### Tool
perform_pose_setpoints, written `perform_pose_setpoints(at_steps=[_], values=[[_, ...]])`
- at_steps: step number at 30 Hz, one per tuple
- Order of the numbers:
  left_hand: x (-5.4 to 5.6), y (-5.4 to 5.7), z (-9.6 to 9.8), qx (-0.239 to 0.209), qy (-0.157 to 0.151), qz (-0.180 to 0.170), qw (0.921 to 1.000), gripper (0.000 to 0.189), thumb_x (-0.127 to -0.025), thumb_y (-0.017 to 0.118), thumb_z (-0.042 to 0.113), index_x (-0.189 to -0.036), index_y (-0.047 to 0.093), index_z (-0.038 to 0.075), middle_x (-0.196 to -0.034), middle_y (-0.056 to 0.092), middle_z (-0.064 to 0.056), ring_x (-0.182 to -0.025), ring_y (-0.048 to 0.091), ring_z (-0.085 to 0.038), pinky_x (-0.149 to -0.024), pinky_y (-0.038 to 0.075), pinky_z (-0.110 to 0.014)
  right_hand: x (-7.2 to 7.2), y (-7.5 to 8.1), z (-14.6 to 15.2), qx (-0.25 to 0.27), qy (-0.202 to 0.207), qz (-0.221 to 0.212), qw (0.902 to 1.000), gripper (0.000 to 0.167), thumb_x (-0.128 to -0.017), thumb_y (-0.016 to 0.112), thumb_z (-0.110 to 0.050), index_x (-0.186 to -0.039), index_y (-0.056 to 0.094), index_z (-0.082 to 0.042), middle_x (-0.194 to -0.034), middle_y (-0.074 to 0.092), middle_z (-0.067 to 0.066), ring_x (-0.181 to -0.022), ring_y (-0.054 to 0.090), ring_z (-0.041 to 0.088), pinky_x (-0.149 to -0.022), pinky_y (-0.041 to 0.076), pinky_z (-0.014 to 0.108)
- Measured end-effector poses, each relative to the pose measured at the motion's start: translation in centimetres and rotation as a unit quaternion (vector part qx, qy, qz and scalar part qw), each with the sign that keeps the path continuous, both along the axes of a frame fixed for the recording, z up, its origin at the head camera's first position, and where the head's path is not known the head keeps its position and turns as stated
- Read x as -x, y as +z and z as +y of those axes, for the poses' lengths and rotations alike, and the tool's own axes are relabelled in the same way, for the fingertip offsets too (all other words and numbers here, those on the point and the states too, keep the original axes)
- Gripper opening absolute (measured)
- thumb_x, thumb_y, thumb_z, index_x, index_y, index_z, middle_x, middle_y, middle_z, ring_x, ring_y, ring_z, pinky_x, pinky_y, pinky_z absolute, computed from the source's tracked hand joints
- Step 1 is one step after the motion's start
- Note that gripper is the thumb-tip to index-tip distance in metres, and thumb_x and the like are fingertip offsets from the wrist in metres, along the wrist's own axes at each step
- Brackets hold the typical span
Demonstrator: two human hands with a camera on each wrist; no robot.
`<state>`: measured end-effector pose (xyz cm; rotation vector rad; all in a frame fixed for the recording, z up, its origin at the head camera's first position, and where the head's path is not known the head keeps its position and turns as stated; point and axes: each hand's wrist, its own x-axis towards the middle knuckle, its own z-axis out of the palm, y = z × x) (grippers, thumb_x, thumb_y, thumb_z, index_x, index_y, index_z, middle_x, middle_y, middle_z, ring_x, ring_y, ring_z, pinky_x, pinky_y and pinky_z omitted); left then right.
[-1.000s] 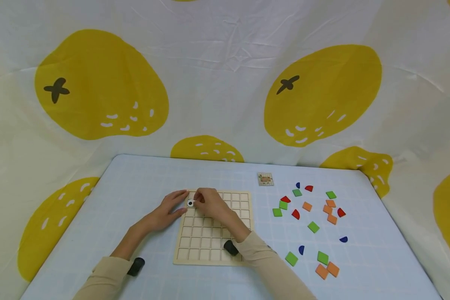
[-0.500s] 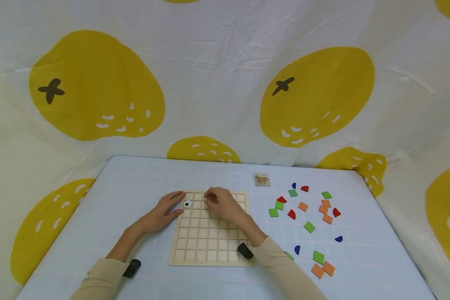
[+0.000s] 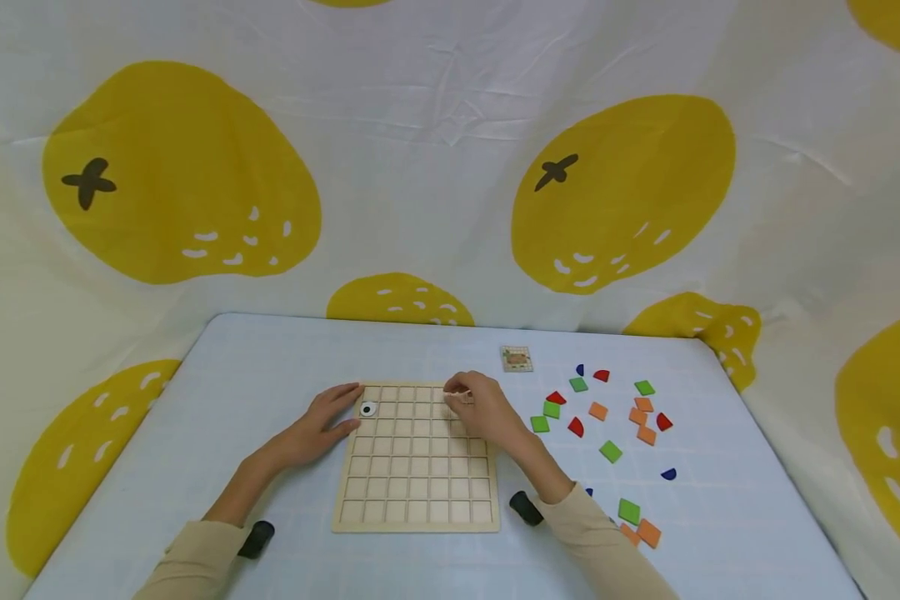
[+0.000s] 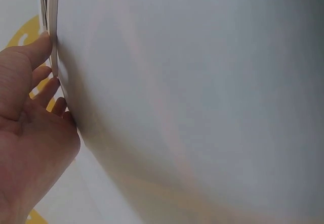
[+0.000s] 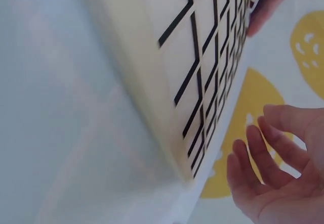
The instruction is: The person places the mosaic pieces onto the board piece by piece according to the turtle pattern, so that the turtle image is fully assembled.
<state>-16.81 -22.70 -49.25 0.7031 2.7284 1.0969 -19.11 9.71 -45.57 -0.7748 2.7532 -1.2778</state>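
A wooden grid board lies on the table. In its left column near the far edge sits a round white tile with a black dot, like an eye. My left hand touches the board's left edge with thumb and fingertips; the left wrist view shows that thumb against the board's edge. Over the board's far right part is my right hand, fingers loosely bent. In the right wrist view the right hand has nothing between its spread fingers.
A small picture card lies behind the board's right corner. Right of the board are scattered green tiles, orange tiles, red wedges and blue half-rounds. A patterned cloth hangs behind the table.
My right hand has left the eye tile and moved right across the board's far rows. The tile stays at the left side. My left hand keeps its place at the board's edge.
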Motion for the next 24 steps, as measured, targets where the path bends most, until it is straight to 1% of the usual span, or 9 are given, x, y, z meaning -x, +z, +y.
perform_pose_setpoints(at_steps=[4,7,12,17,20,24], values=[[-0.1,0.0,0.0,-0.001,0.001,-0.007,1.0000,0.059,-0.107,0.058,0.016,-0.156,0.035,-0.006,-0.161,0.028,-0.029,-0.148,0.020,-0.052,-0.115,0.022,-0.070,-0.4,0.1,1.4,0.007,-0.019,0.002,0.9998,0.015,-0.097,0.069,-0.002,-0.110,0.070,0.004,-0.109,0.069,0.016,-0.107,0.064,0.034,-0.094,0.053,0.051],[-0.1,0.0,0.0,-0.002,-0.001,-0.009,1.0000,0.059,-0.107,0.057,0.016,-0.156,0.035,-0.006,-0.161,0.028,-0.029,-0.148,0.020,-0.052,-0.115,0.022,-0.070,-0.6,0.0,2.4,0.002,-0.042,-0.004,0.9991,0.016,-0.096,0.071,-0.004,-0.110,0.070,0.003,-0.111,0.070,0.015,-0.110,0.063,0.034,-0.099,0.051,0.051],[0.1,-0.1,0.0,-0.002,-0.007,0.000,1.0000,0.058,-0.107,0.057,0.015,-0.156,0.035,-0.007,-0.161,0.029,-0.030,-0.148,0.021,-0.052,-0.115,0.022,-0.070,-1.1,-0.4,4.2,-0.026,-0.072,-0.012,0.9970,0.016,-0.096,0.071,-0.006,-0.112,0.072,0.000,-0.114,0.070,0.013,-0.115,0.061,0.034,-0.104,0.048,0.051],[0.0,0.1,0.0,-0.002,-0.007,0.002,1.0000,0.058,-0.107,0.057,0.014,-0.155,0.035,-0.008,-0.160,0.029,-0.031,-0.147,0.021,-0.053,-0.115,0.022,-0.071,-1.8,-0.4,5.8,-0.061,-0.104,-0.042,0.9918,0.023,-0.097,0.071,-0.008,-0.119,0.071,-0.002,-0.124,0.066,0.014,-0.122,0.056,0.034,-0.108,0.045,0.052],[0.0,0.3,0.1,-0.002,-0.007,0.002,1.0000,0.058,-0.106,0.057,0.014,-0.155,0.035,-0.009,-0.160,0.029,-0.031,-0.147,0.021,-0.053,-0.115,0.022,-0.071,-2.1,-0.4,6.8,-0.079,-0.111,-0.045,0.9897,0.026,-0.096,0.070,-0.005,-0.122,0.071,-0.001,-0.127,0.065,0.015,-0.124,0.056,0.035,-0.107,0.046,0.054],[0.0,0.4,0.1,-0.004,-0.009,0.001,1.0000,0.058,-0.106,0.057,0.013,-0.155,0.035,-0.009,-0.160,0.029,-0.031,-0.147,0.021,-0.054,-0.115,0.022,-0.071,-2.5,-0.6,8.0,-0.087,-0.104,-0.042,0.9898,0.029,-0.095,0.069,0.000,-0.124,0.069,0.003,-0.128,0.065,0.018,-0.125,0.056,0.038,-0.107,0.045,0.055]])
